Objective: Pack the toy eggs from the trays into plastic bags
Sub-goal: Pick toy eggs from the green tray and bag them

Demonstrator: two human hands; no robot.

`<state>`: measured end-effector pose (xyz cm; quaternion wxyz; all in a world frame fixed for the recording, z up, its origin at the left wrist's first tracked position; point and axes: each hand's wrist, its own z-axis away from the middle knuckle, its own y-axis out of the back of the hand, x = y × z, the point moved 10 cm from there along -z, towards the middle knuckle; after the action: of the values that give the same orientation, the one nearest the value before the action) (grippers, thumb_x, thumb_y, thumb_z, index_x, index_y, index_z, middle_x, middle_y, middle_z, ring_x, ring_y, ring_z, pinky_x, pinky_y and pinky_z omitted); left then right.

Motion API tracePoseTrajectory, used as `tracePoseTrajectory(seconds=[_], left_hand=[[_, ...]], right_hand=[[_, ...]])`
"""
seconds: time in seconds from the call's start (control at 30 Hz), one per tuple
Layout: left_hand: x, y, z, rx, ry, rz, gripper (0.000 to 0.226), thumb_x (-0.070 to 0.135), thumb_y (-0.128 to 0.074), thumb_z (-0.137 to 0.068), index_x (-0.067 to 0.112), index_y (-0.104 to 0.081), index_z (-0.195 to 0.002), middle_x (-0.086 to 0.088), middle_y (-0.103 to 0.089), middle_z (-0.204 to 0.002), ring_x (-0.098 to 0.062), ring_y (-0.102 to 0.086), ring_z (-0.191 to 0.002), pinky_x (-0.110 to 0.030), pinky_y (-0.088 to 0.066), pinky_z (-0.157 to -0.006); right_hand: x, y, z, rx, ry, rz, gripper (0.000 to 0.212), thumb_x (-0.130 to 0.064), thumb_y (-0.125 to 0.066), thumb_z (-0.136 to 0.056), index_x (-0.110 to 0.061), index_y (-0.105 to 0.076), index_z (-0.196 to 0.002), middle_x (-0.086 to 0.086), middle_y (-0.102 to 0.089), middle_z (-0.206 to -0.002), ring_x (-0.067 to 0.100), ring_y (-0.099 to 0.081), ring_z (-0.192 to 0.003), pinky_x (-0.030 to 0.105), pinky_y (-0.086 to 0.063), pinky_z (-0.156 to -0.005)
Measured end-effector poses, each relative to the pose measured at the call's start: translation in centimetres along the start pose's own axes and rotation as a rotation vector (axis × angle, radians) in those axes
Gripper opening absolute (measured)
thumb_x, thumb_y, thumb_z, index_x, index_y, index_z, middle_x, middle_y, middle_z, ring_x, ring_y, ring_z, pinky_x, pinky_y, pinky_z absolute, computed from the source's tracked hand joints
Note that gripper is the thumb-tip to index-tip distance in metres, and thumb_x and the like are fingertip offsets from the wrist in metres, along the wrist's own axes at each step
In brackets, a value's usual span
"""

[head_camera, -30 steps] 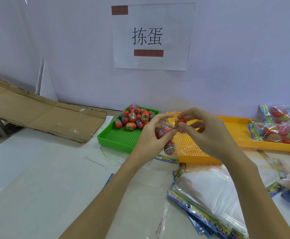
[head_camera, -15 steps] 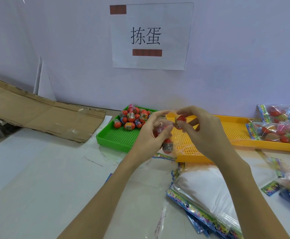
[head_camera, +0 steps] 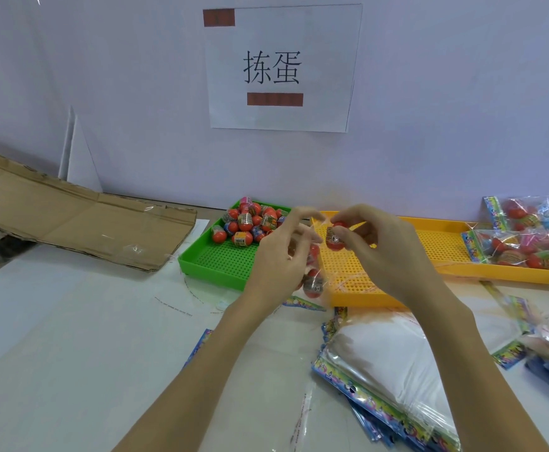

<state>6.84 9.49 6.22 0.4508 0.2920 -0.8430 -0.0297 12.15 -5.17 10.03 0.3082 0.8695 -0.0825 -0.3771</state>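
My right hand (head_camera: 380, 252) pinches a red toy egg (head_camera: 335, 239) with a printed label, held above the near end of the orange tray (head_camera: 436, 243). Just to its left, my left hand (head_camera: 279, 259) holds up a clear plastic bag (head_camera: 315, 275) by its mouth; two or three eggs hang inside it below my fingers. The egg sits at the bag's open top. A heap of several red eggs (head_camera: 250, 223) lies in the far corner of the green tray (head_camera: 214, 259).
Filled bags of eggs (head_camera: 527, 236) lie at the orange tray's right end. A stack of empty printed bags (head_camera: 384, 370) lies near my right forearm. Flattened cardboard (head_camera: 71, 216) leans at the left. A paper sign (head_camera: 279, 66) hangs on the wall.
My hands stay together over the trays. The left fingers have spread a little and the egg in my right hand shows more fully at the bag's mouth.
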Motion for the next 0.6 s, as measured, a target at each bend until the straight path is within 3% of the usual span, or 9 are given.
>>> tracePoseTrajectory(seconds=[0.07, 0.13, 0.2, 0.33, 0.43, 0.53, 0.57, 0.6], left_hand=[[-0.3, 0.2, -0.2, 0.001, -0.022, -0.119, 0.022, 0.004, -0.050, -0.106, 0.020, -0.065, -0.109, 0.005, -0.072, -0.090, -0.010, -0.069, -0.076, -0.037, -0.056, -0.066], [-0.5, 0.4, -0.2, 0.008, -0.001, -0.130, 0.024, 0.000, -0.048, -0.105, 0.018, -0.064, -0.105, 0.005, -0.071, -0.088, -0.004, -0.060, -0.060, -0.019, -0.044, -0.054], [-0.6, 0.6, -0.3, 0.013, 0.011, -0.139, 0.028, -0.003, -0.047, -0.104, 0.016, -0.068, -0.104, 0.005, -0.071, -0.091, -0.007, -0.052, -0.053, -0.013, -0.037, -0.053], [0.0, 0.7, -0.3, -0.005, -0.012, -0.158, 0.030, -0.006, -0.049, -0.101, 0.007, -0.076, -0.107, -0.001, -0.072, -0.098, -0.006, -0.066, -0.087, -0.017, -0.051, -0.080], [0.7, 0.7, -0.2, -0.031, -0.034, -0.164, 0.017, -0.002, -0.058, -0.098, 0.007, -0.074, -0.098, -0.001, -0.068, -0.095, -0.009, -0.063, -0.087, -0.016, -0.049, -0.078], [0.7, 0.3, -0.3, -0.097, -0.026, -0.101, 0.007, 0.000, -0.062, -0.098, 0.004, -0.067, -0.098, -0.005, -0.068, -0.095, -0.018, -0.067, -0.087, -0.037, -0.056, -0.081], [0.6, 0.2, -0.4, -0.114, -0.015, -0.062, 0.004, 0.002, -0.062, -0.100, 0.004, -0.065, -0.100, -0.004, -0.067, -0.095, -0.016, -0.069, -0.086, -0.037, -0.057, -0.079], [0.6, 0.2, -0.3, -0.125, -0.003, -0.005, 0.003, 0.003, -0.060, -0.102, 0.003, -0.063, -0.103, -0.002, -0.067, -0.092, -0.007, -0.069, -0.079, -0.028, -0.057, -0.071]], right_hand=[[-0.4, 0.1, 0.0, 0.011, 0.022, -0.003, 0.011, -0.020, -0.067, -0.100, -0.026, -0.071, -0.108, -0.018, -0.072, -0.092, 0.000, -0.068, -0.082, 0.010, -0.049, -0.071], [-0.6, 0.0, 0.0, 0.015, 0.035, -0.008, 0.012, -0.021, -0.067, -0.100, -0.027, -0.070, -0.109, -0.020, -0.071, -0.095, 0.001, -0.067, -0.083, 0.011, -0.050, -0.071], [-0.7, -0.2, 0.0, 0.016, 0.040, 0.007, 0.012, -0.022, -0.066, -0.100, -0.025, -0.070, -0.111, -0.018, -0.071, -0.098, 0.001, -0.067, -0.087, 0.015, -0.052, -0.070], [-0.2, -0.6, -0.1, 0.002, 0.042, 0.085, 0.013, -0.024, -0.063, -0.102, -0.024, -0.069, -0.114, -0.013, -0.071, -0.101, 0.001, -0.067, -0.090, 0.010, -0.046, -0.069], [0.0, -0.8, -0.1, -0.001, 0.044, 0.111, 0.015, -0.023, -0.062, -0.103, -0.023, -0.069, -0.116, -0.011, -0.071, -0.105, 0.005, -0.067, -0.092, 0.011, -0.048, -0.072], [-0.2, -0.7, -0.1, 0.028, 0.048, 0.101, 0.015, -0.022, -0.062, -0.102, -0.023, -0.068, -0.117, -0.011, -0.071, -0.107, 0.006, -0.067, -0.093, 0.021, -0.055, -0.072], [-0.2, -0.6, -0.1, 0.040, 0.039, 0.079, 0.015, -0.021, -0.063, -0.102, -0.023, -0.068, -0.116, -0.012, -0.071, -0.107, 0.006, -0.068, -0.093, 0.024, -0.057, -0.071], [-0.2, -0.5, -0.1, 0.051, 0.027, 0.048, 0.015, -0.021, -0.065, -0.101, -0.023, -0.069, -0.115, -0.012, -0.071, -0.106, 0.006, -0.069, -0.092, 0.025, -0.058, -0.068]])
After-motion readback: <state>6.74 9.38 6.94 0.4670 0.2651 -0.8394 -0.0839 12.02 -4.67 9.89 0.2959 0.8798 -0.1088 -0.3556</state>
